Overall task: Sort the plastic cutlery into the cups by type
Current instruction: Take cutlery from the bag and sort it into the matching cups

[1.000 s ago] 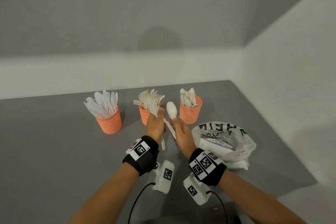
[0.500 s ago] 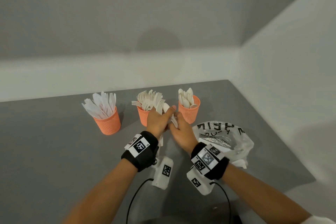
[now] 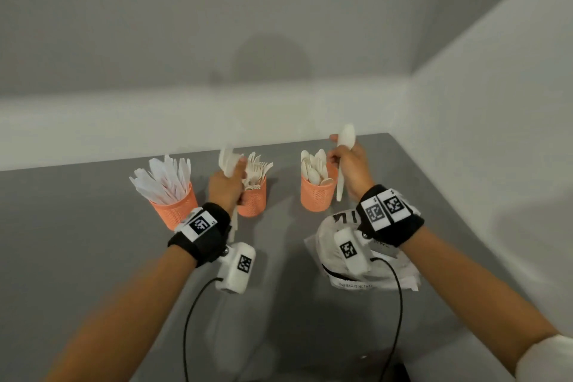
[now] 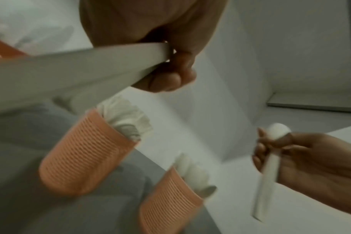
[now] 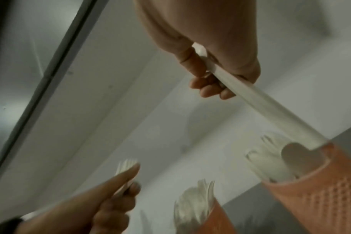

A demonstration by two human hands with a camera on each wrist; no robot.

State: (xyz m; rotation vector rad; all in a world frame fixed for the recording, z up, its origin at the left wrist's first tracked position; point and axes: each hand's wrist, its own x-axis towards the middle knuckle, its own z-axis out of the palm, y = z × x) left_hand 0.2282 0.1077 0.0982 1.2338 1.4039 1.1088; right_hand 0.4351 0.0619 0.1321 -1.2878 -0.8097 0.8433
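Note:
Three orange cups stand in a row on the grey table (image 3: 93, 257): the knife cup (image 3: 173, 208) at left, the fork cup (image 3: 254, 198) in the middle, the spoon cup (image 3: 316, 195) at right. My left hand (image 3: 224, 189) grips a white fork (image 3: 228, 161) upright, just left of the fork cup; its tines (image 5: 126, 166) show in the right wrist view. My right hand (image 3: 353, 167) holds a white spoon (image 3: 346, 135) bowl-up, handle hanging down, just right of the spoon cup. In the left wrist view the fork's handle (image 4: 90, 63) crosses the frame.
A crumpled white plastic bag (image 3: 338, 226) with black lettering lies under my right wrist, in front of the spoon cup. White walls close off the table at the back and on the right. Camera cables trail from both wrists toward the table's near edge.
My hands, which met in front of the fork cup, have parted. The right one carried the spoon right and up beside the spoon cup; the left kept the fork by the fork cup.

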